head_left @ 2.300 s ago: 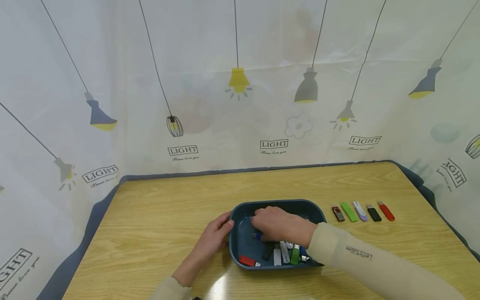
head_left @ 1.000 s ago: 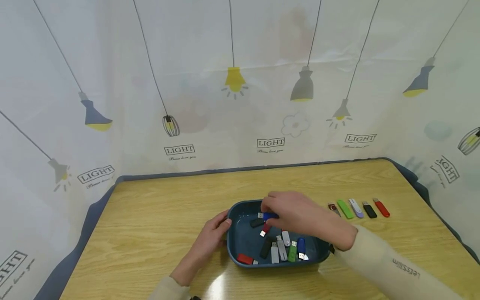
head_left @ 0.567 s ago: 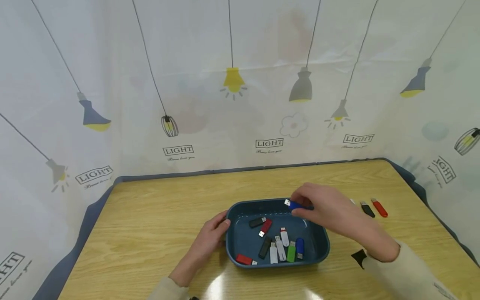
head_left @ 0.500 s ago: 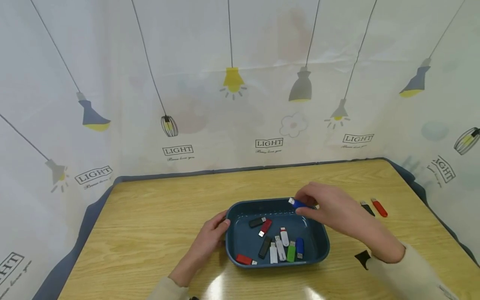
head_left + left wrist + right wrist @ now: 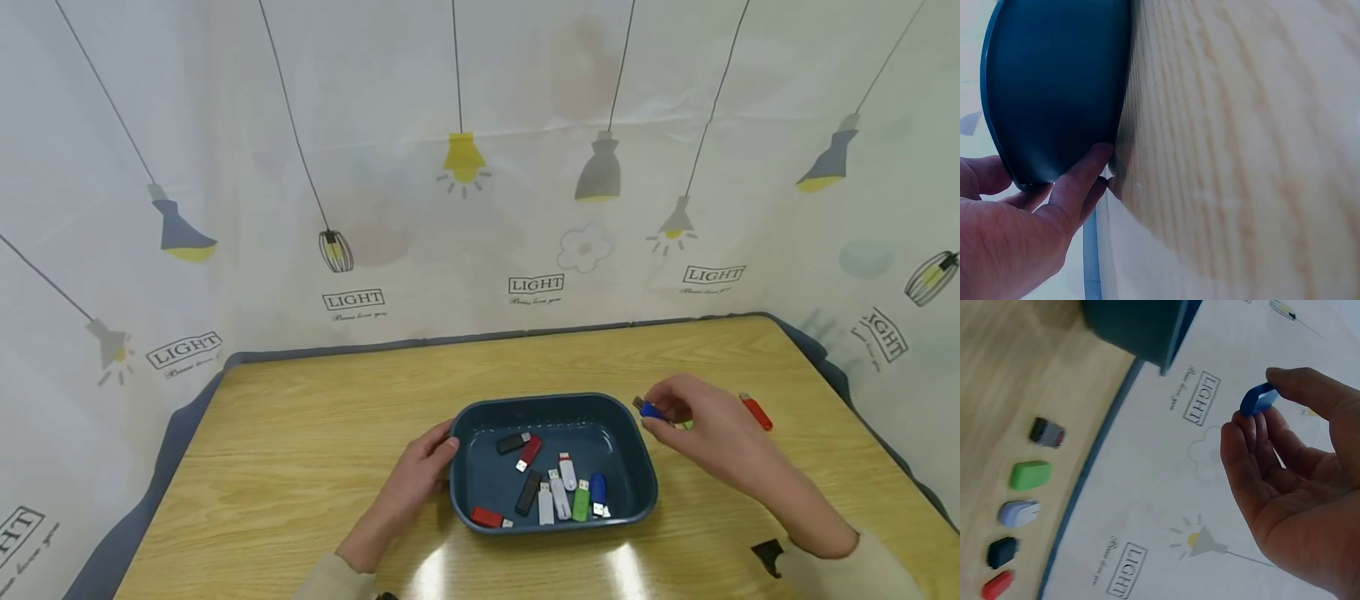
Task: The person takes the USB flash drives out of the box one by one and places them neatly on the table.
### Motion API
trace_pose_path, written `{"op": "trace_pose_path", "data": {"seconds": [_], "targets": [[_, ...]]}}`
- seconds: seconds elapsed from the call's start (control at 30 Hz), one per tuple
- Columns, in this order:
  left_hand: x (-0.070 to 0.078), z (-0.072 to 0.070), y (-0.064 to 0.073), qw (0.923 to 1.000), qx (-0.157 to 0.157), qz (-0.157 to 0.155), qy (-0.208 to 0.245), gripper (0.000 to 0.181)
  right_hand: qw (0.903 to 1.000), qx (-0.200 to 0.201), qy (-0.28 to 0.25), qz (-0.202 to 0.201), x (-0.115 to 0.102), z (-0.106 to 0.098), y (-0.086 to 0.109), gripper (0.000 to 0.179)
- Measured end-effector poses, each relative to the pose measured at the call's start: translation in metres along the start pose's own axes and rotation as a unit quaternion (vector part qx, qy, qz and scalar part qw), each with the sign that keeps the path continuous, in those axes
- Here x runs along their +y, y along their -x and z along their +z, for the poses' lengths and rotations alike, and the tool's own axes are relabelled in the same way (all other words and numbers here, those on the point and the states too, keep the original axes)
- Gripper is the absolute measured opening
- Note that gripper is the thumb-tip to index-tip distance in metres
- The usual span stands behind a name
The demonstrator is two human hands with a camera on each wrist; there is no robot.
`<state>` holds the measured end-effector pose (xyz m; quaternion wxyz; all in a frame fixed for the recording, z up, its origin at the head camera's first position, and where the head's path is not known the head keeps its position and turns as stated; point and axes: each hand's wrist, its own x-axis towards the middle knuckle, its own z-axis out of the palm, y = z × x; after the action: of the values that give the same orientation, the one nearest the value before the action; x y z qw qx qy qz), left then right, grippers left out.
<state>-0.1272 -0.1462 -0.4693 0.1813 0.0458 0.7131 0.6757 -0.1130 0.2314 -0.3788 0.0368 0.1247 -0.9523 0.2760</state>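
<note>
My right hand [image 5: 705, 417] pinches a blue USB flash drive [image 5: 649, 408] between thumb and fingertips, just past the tray's right end and above the table. The same blue drive [image 5: 1260, 399] shows edge-on in the right wrist view. My left hand [image 5: 416, 471] holds the left end of a dark blue tray [image 5: 459, 492], thumb at the rim and fingers against the outer wall [image 5: 1060, 94]. Several USB drives lie in the tray, among them a red one [image 5: 487, 517], a green one [image 5: 581, 502] and another blue one [image 5: 597, 493].
Right of the tray stands a row of drives: a dark red and silver one [image 5: 1047, 432], a green one [image 5: 1030, 475], a white and lilac one [image 5: 1019, 514], a black one [image 5: 1002, 552] and a red one [image 5: 757, 412]. A lamp-printed curtain [image 5: 420, 208] surrounds the wooden table [image 5: 315, 425].
My right hand reached into the tray, took hold of the blue flash drive, lifted it out and moved right past the tray's edge. The left hand stayed at the tray's left end.
</note>
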Motion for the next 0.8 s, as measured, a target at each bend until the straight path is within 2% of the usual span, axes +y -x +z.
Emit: {"op": "trace_pose_path", "data": {"seconds": [0.17, 0.4, 0.57, 0.8], "targets": [[0.000, 0.000, 0.000, 1.0000, 0.002, 0.000, 0.000, 0.053, 0.9988, -0.009, -0.007, 0.048, 0.022, 0.005, 0.007, 0.020], [0.000, 0.001, 0.000, 1.0000, 0.004, 0.000, 0.002, 0.053, 0.9919, -0.056, 0.024, 0.111, 0.054, 0.020, 0.013, 0.025], [0.000, 0.001, 0.000, 0.9999, 0.006, 0.001, 0.008, 0.052, 0.9874, -0.072, 0.047, 0.133, 0.069, 0.034, 0.014, 0.025], [0.000, 0.001, 0.000, 0.9999, 0.008, -0.001, 0.006, 0.052, 0.9829, -0.090, 0.069, 0.145, 0.075, 0.042, 0.013, 0.024]]}}
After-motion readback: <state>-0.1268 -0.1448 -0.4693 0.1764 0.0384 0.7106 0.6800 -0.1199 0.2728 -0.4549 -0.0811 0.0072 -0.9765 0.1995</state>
